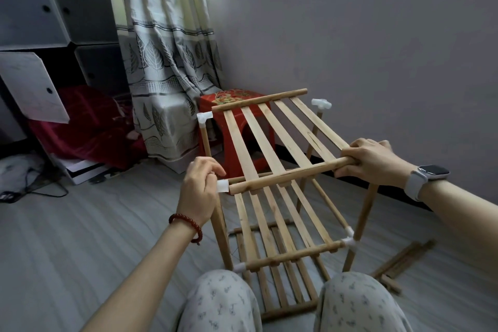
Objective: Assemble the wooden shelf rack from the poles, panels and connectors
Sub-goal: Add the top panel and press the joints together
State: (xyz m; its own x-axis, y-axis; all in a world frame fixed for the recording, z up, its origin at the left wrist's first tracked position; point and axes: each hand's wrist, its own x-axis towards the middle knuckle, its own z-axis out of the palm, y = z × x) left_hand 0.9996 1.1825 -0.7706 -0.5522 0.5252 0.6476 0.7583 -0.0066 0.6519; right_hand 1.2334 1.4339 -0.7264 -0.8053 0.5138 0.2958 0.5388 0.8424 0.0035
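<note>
room: grey plank floor (80, 237), grey wall, a leaf-print curtain (167, 62) and a red stool (237, 121) are seen behind the work.
rack: the half-built wooden rack (283, 224) is stood on the floor between the person's knees; a lower slatted panel (291, 224) is already seated in white connectors.
top panel: the upper slatted panel (275, 143) is held tilted above the posts, its far rail resting high and not yet entered in the two far connectors (204, 117).
left hand: the left hand (200, 188) is curled round the top of the near left post, where a white connector (223, 186) is pinched, judged so the socket is kept steady and lined up with the rail end just beside it.
right hand: the right hand (374, 162) is wrapped round the near rail (291, 176) at its right end, apparently so the panel can be steered sideways into that socket.
spare parts: loose poles (401, 261) are left on the floor to the right, another panel (277, 291) lies flat beneath the rack.
step: the near rail appears about to be pushed into the left connector; three corners are judged still unseated.
</note>
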